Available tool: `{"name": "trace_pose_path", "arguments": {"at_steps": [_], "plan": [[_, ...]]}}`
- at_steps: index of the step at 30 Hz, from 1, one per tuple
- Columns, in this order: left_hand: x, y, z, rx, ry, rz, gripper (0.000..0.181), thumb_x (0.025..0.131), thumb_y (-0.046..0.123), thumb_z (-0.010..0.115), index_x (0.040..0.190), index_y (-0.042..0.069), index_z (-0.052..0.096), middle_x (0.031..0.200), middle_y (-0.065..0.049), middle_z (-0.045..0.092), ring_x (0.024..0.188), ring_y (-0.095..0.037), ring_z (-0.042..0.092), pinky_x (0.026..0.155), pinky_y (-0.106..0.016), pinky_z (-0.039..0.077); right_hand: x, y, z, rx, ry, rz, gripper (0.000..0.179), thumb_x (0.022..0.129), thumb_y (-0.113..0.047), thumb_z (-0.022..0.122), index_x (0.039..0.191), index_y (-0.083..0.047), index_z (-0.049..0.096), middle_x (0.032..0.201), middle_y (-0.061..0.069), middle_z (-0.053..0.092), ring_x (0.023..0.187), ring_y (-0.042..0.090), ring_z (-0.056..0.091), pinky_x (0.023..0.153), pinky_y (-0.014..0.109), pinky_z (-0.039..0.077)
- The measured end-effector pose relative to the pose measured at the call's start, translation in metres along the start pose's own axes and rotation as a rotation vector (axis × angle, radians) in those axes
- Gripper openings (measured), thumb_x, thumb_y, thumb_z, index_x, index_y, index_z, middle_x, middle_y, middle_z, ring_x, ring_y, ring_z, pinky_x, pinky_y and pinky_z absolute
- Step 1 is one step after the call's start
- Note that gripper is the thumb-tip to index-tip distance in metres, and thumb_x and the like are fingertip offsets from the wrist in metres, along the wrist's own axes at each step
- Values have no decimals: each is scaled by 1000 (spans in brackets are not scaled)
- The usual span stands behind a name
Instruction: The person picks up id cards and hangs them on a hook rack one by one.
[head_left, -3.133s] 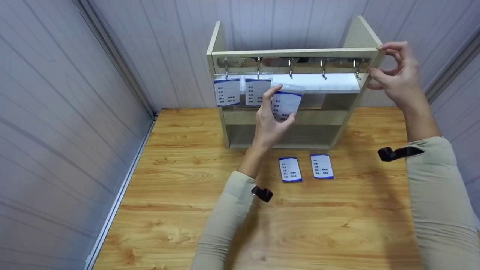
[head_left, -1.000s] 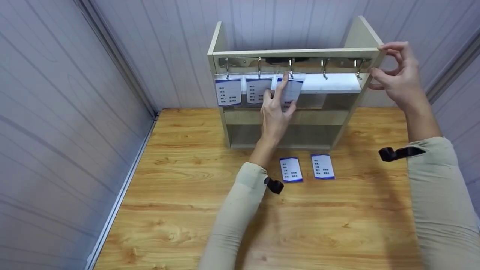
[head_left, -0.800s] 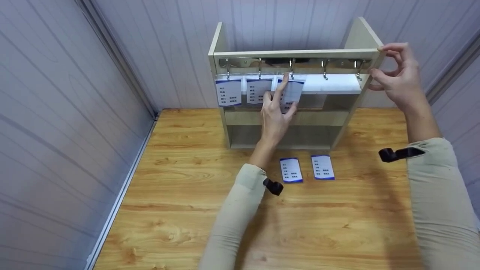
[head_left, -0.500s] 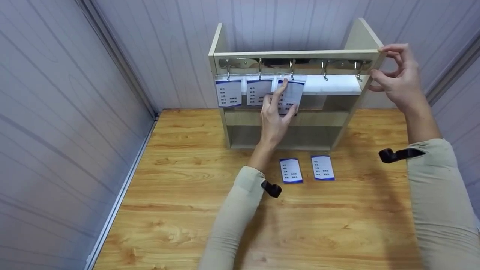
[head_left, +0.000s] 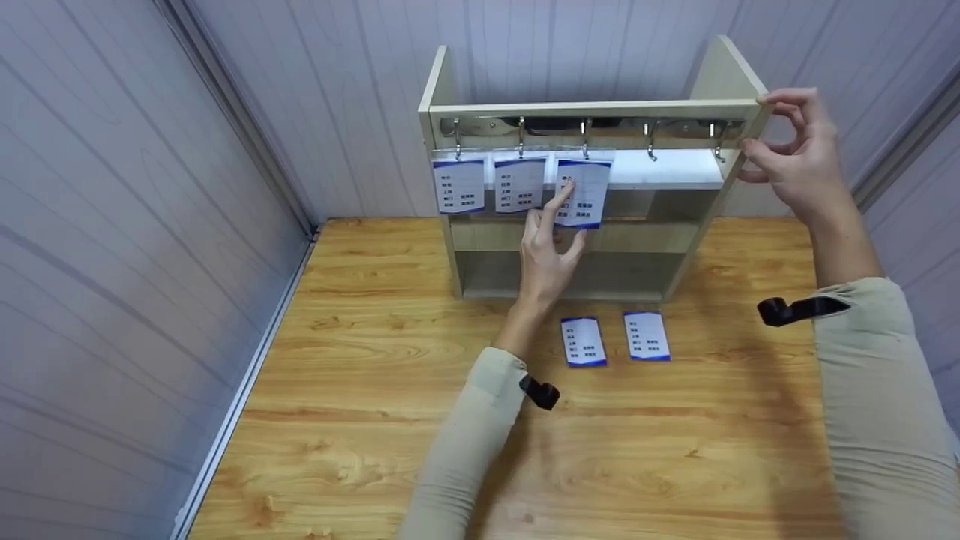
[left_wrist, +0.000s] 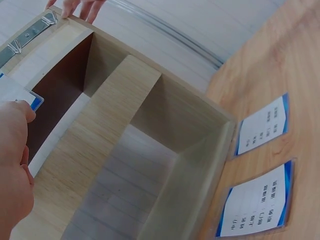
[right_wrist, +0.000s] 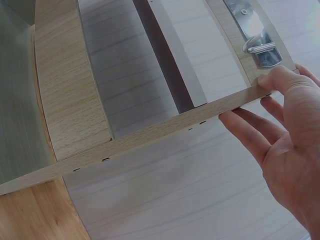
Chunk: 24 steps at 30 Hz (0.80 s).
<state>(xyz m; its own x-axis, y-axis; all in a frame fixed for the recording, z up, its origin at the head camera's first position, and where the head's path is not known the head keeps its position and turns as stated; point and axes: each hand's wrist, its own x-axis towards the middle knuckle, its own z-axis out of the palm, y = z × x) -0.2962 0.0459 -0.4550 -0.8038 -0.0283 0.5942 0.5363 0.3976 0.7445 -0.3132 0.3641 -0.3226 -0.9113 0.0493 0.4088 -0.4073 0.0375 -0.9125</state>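
My left hand (head_left: 546, 255) is in front of the third ID badge (head_left: 589, 191), which hangs from the middle hook (head_left: 586, 139) in a clear sleeve. The index finger is extended over the badge's face, and the thumb is near its lower edge; whether they touch it is hard to tell. In the left wrist view, my left hand (left_wrist: 12, 160) is beside that badge's corner (left_wrist: 20, 95). My right hand (head_left: 806, 146) grips the upper right side panel of the wooden shelf (head_left: 574, 238), thumb on the front, fingers around the outside, also seen in the right wrist view.
Two more badges hang to the left, the first (head_left: 459, 187) and second (head_left: 519, 186). Two hooks on the right, one here (head_left: 649, 140), carry nothing. Two badges, left (head_left: 583, 342) and right (head_left: 646, 336), lie on the wooden tabletop (head_left: 360, 360) before the shelf.
My left hand has brought the third badge up to the middle hook, where it now hangs. The index finger has slid down from the hook and the hand has drawn slightly lower. My right hand stays put.
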Motion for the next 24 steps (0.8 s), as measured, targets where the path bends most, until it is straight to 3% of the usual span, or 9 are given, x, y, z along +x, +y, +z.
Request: {"name": "trace_pose_path", "arguments": {"at_steps": [4,12,15,19,24], "plan": [[-5,-3,3,-17,-10,-27,74,96,-2,79,164,18,57,125,-17,62,106,-22,63,93,-16,57,0,0,0,-1,0,4,55,98,17,66,142,-16,60,141,6,54,90,12,83,65,27,67],[-13,-9,4,-47,-42,-45,79,96,-3,78,167,18,53,125,-16,59,114,-23,64,103,-20,59,0,1,0,0,3,4,55,98,16,67,142,-16,60,139,5,55,89,12,83,65,27,67],[-14,-11,3,-68,-67,-23,78,96,-2,79,167,15,53,128,-17,59,114,-25,63,104,-26,60,0,1,0,21,1,5,54,98,16,67,142,-15,60,139,6,54,89,13,83,64,27,67],[-15,-14,2,-82,-92,12,76,96,-1,79,167,10,53,130,-19,61,112,-30,63,103,-44,62,0,1,1,39,-3,6,53,97,15,68,141,-14,60,139,7,52,89,14,83,64,28,67],[-19,-18,0,-105,-143,10,78,97,9,78,170,11,48,136,-19,62,118,-33,65,108,-55,60,0,1,1,30,-1,3,53,98,15,69,141,-15,60,140,7,52,90,14,82,64,27,67]]}}
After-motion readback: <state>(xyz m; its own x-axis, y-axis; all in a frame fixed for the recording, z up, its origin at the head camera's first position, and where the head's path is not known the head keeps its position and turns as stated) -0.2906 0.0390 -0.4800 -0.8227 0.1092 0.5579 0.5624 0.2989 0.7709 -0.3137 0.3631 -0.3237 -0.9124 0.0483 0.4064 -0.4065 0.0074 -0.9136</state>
